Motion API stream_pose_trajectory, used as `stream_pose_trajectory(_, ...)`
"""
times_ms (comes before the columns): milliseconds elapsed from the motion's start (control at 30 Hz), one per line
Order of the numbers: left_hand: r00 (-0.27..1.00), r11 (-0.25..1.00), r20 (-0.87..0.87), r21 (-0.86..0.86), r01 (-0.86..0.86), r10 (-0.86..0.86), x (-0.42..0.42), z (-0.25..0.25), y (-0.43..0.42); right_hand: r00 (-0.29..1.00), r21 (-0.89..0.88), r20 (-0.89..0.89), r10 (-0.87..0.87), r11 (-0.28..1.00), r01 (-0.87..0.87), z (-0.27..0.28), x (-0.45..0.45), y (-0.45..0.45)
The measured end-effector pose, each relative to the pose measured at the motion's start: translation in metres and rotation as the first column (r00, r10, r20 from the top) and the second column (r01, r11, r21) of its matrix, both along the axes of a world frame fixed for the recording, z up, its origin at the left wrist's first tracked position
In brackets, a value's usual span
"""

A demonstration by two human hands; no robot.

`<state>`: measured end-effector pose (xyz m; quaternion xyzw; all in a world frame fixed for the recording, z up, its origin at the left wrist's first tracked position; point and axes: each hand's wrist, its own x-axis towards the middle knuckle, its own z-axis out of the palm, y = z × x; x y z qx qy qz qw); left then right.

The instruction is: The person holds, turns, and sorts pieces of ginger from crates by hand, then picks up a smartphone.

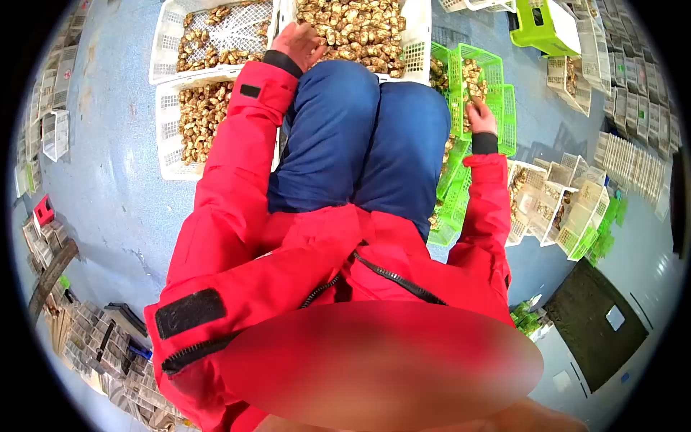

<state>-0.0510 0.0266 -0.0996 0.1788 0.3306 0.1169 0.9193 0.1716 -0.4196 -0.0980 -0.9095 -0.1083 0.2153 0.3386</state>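
The left hand [296, 47], fingers slightly apart, has knobbly golden-brown pieces [356, 32] beside its fingertips in a white plastic crate [415, 57]; beyond the right hand [481, 117], its grip unclear, similar brown pieces [472, 75] fill part of a green plastic basket [492, 65].

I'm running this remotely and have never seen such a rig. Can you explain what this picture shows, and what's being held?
There is no machine here: a person works with two bare hands. The single picture comes from a camera on their head, looking down over a red jacket and blue trousers.

The left hand is at the edge of a heap of knobbly brown pieces, perhaps bulbs, in the white crate ahead. The right hand is over the green baskets, which hold similar pieces. Whether either hand grips one is too small to tell.

Two more white crates at the left hold such pieces too. More crates stand around on the blue floor.
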Motion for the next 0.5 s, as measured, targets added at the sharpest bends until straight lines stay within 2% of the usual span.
stream_pose_trajectory(33, 0.997, 0.998, -0.077, 0.062, 0.022, -0.018, 0.007, -0.004, -0.007, 0.992, 0.202, -0.121, -0.028, 0.978, 0.052, 0.023, 0.001, 0.04)
stream_pose_trajectory(100, 0.982, 0.999, -0.179, -0.007, 0.053, -0.053, 0.024, -0.021, -0.001, 0.969, 0.302, -0.095, 0.227, 0.934, -0.189, 0.048, 0.013, 0.115)
stream_pose_trajectory(167, 0.969, 0.994, -0.23, 0.037, 0.104, -0.093, 0.033, -0.054, 0.012, 0.915, 0.452, -0.197, 0.353, 0.861, -0.235, 0.016, 0.028, 0.179)
stream_pose_trajectory(233, 0.907, 0.992, -0.415, 0.076, 0.105, -0.064, 0.044, -0.07, 0.018, 0.824, 0.427, -0.363, 0.434, 0.864, -0.267, 0.011, 0.025, 0.244)
stream_pose_trajectory(300, 0.81, 0.978, -0.572, 0.064, 0.197, -0.126, 0.052, -0.098, 0.03, 0.774, 0.366, -0.329, 0.541, 0.828, -0.424, -0.051, 0.039, 0.291)
stream_pose_trajectory(333, 0.807, 0.949, -0.573, 0.15, 0.277, -0.145, 0.055, -0.1, 0.03, 0.772, 0.219, -0.313, 0.552, 0.833, -0.507, -0.037, 0.031, 0.311)
stream_pose_trajectory(367, 0.793, 0.935, -0.6, 0.208, 0.288, -0.111, 0.059, -0.108, 0.026, 0.769, 0.064, -0.302, 0.563, 0.817, -0.573, -0.02, 0.024, 0.328)
stream_pose_trajectory(400, 0.8, 0.917, -0.595, 0.273, 0.291, -0.077, 0.066, -0.115, 0.024, 0.769, -0.123, -0.176, 0.614, 0.762, -0.636, -0.042, 0.028, 0.336)
stream_pose_trajectory(433, 0.8, 0.866, -0.599, 0.411, 0.286, 0.02, 0.071, -0.152, 0.022, 0.711, -0.228, 0.029, 0.703, 0.697, -0.68, -0.082, 0.036, 0.341)
stream_pose_trajectory(467, 0.793, 0.793, -0.598, 0.538, 0.287, 0.119, 0.076, -0.189, 0.021, 0.712, -0.251, 0.04, 0.701, 0.697, -0.672, -0.085, 0.036, 0.345)
stream_pose_trajectory(500, 0.746, 0.781, -0.657, 0.521, 0.345, 0.109, 0.08, -0.177, 0.019, 0.713, -0.274, 0.05, 0.7, 0.696, -0.664, -0.086, 0.034, 0.348)
